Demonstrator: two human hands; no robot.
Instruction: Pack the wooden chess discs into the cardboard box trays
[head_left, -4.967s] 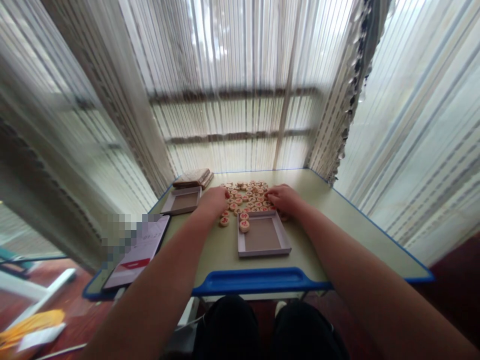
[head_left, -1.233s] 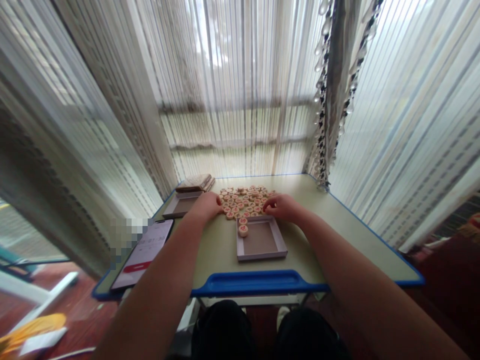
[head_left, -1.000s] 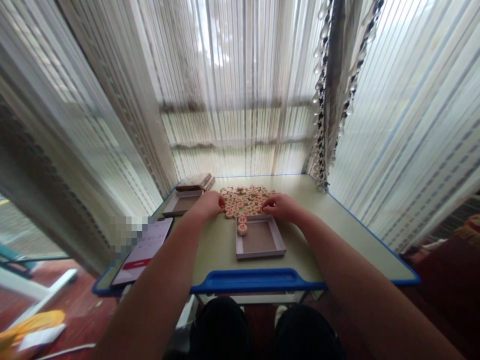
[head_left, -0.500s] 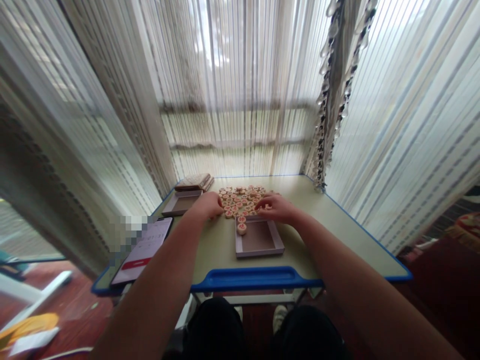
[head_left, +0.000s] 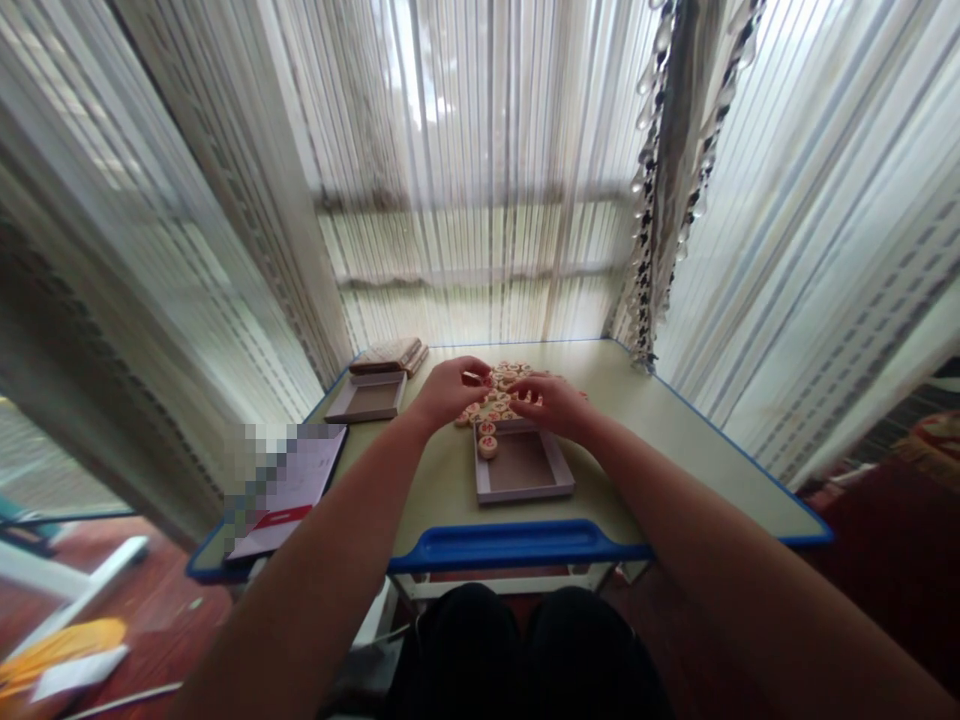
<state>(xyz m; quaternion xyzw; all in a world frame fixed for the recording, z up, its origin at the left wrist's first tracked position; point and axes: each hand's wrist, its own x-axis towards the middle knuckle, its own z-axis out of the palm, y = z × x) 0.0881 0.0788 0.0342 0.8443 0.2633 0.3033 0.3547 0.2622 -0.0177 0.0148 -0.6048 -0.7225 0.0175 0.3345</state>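
Note:
Several round wooden Chinese chess pieces [head_left: 496, 400] with red characters lie spread on the table behind a shallow box tray [head_left: 525, 492]. Two pieces rest in the tray's left side: one chess piece [head_left: 487, 447] nearer me and another chess piece [head_left: 487, 429] behind it. My left hand [head_left: 455, 388] hovers over the left part of the spread, fingers curved and apart from the thumb. Facing it, my right hand [head_left: 553, 403] is over the right part, just behind the tray, its thumb and fingers also apart. Each hand covers some pieces.
Another shallow box part [head_left: 367, 412] sits at the left, with a folded patterned item [head_left: 386, 356] behind it. A phone [head_left: 296, 490] lies at the table's left edge. Blue trim [head_left: 517, 540] borders the pale table [head_left: 675, 470]. Curtains [head_left: 480, 230] hang beyond.
My left hand has moved right and away from me, from the left edge of the pieces to over them. My right hand stays close to where it was. The view has shifted slightly.

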